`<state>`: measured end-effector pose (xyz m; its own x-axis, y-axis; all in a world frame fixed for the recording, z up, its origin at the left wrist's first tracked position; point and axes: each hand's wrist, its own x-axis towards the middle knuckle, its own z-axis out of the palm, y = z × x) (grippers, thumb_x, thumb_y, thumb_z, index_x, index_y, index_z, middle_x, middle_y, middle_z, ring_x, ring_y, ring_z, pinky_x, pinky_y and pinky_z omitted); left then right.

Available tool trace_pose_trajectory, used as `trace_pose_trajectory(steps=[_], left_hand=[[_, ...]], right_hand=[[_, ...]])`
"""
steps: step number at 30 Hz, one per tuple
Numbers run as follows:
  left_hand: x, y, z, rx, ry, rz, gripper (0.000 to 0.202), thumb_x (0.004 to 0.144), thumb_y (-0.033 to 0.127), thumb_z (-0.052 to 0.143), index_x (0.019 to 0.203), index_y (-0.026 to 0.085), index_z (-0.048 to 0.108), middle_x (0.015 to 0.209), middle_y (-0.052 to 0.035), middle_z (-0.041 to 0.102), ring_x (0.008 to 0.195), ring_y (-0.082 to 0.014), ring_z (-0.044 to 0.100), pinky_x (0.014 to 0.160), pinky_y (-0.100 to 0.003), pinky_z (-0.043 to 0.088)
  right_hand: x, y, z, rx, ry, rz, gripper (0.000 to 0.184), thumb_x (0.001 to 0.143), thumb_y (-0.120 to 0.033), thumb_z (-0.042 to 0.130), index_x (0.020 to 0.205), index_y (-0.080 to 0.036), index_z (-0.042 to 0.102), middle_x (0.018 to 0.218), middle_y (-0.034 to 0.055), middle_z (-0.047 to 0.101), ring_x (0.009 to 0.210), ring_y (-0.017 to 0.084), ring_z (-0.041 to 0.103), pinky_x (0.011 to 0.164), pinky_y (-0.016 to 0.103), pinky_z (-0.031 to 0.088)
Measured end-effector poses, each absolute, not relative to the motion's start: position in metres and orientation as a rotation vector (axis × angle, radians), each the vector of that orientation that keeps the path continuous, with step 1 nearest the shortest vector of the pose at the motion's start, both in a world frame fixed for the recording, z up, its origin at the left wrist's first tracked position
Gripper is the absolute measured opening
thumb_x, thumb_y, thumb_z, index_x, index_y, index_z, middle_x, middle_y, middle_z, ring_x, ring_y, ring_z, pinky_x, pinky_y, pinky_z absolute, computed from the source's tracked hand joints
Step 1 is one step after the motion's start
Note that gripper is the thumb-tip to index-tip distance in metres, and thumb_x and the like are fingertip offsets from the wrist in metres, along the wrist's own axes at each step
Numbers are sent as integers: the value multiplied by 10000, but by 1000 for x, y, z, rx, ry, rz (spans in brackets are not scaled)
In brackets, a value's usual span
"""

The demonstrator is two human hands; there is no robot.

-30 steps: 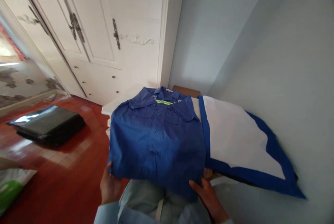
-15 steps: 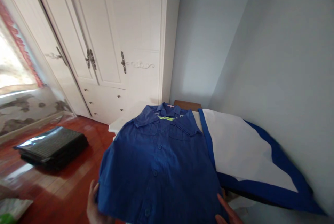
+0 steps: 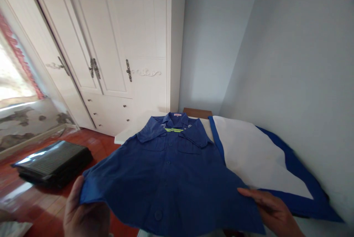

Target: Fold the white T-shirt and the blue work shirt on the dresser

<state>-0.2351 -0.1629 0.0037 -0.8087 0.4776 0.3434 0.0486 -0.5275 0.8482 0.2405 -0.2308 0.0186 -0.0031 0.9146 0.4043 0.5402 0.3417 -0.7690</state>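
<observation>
A dark blue short-sleeved work shirt lies front up, its collar at the far end and its hem toward me. Both short sleeves are folded inward over the chest, and a yellow-green strip shows below the collar. The hem's left corner is in my left hand, fingers closed on the cloth. At the right corner, my right hand pinches the side edge between thumb and fingers. The near part of the shirt is lifted and spread between both hands, its hem hanging in a curve.
Under the shirt is a white tabletop. To the right lies a white and blue cloth along the grey wall. A shiny black case-like bundle rests on the red floor, left. White wardrobe doors stand behind; a brown wooden piece is by the corner.
My hands have moved apart and upward, stretching the hem wider and raising it. The view has shifted slightly.
</observation>
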Motion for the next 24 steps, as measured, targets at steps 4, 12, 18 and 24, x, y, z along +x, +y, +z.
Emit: trace_pose_trajectory(steps=[4,12,18,24], left_hand=[[-221,-121,46,579,1148,2563,484,575,220,721,1058,228,713,972,15,706,810,-141,636,798,-302,565],[-183,3,114,892,1085,2673,336,653,260,699,971,168,640,730,41,620,605,-102,581,582,-228,509],[-162,152,146,1074,1288,2501,279,825,249,562,1086,150,568,859,-13,633,677,-133,642,651,-279,558],[-145,275,107,1753,2043,1262,362,915,203,440,1237,96,564,1188,-188,676,1129,-271,646,947,-388,517]], right_hand=[[237,-187,74,-1176,-1779,486,369,835,-617,695,954,-296,832,884,105,785,786,261,761,729,323,637],[238,-60,133,-943,-1626,545,283,760,-490,826,774,-212,776,851,49,718,761,184,657,699,289,553],[246,76,139,-863,-1291,872,436,708,-542,835,949,-204,702,916,46,731,844,200,680,835,361,551],[254,188,77,-1526,-1179,828,305,805,-469,690,783,-171,628,730,70,692,708,197,662,693,318,531]])
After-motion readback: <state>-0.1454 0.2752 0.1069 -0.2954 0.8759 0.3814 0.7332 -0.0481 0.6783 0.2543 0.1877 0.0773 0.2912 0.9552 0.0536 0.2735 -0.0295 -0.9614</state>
